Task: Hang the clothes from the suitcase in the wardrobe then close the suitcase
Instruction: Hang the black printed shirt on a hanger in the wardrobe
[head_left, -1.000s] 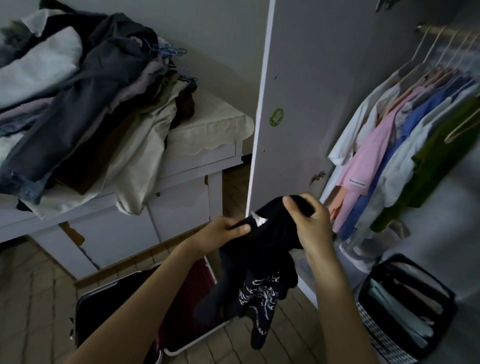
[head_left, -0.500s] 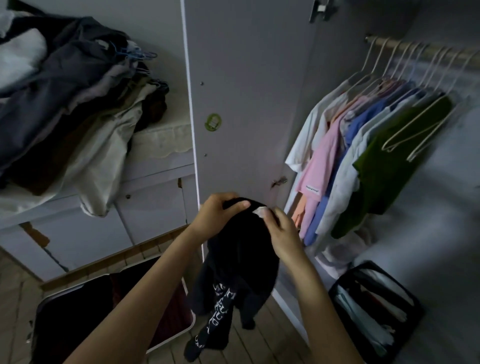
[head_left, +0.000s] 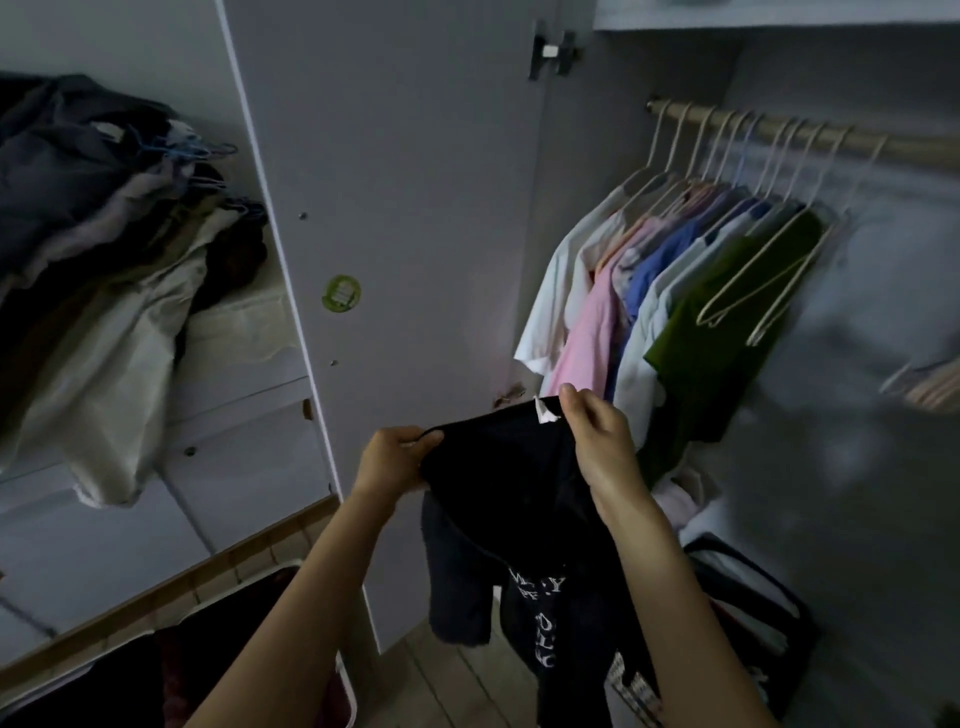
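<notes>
A black T-shirt (head_left: 509, 467) with white lettering hangs between my hands in front of the open wardrobe. My left hand (head_left: 392, 457) grips its collar edge on the left. My right hand (head_left: 597, 436) pinches the collar beside a white label. The open suitcase (head_left: 249, 639), dark red inside with a white rim, lies on the floor at lower left. Inside the wardrobe a wooden rail (head_left: 810, 132) carries several shirts on pale hangers (head_left: 675, 270), ending in a green shirt (head_left: 722, 358). Two bare hangers (head_left: 763, 291) dangle past it.
The grey wardrobe door (head_left: 405, 218) stands open just behind my hands. A heap of clothes (head_left: 104, 234) with blue hangers sits on a white cabinet at left. A black storage basket (head_left: 748, 618) stands on the wardrobe floor. A blurred hanger (head_left: 924, 387) shows at far right.
The view has swung right and up toward the wardrobe rail. My hands have drawn apart, spreading the black shirt's collar, and the shirt now hangs higher.
</notes>
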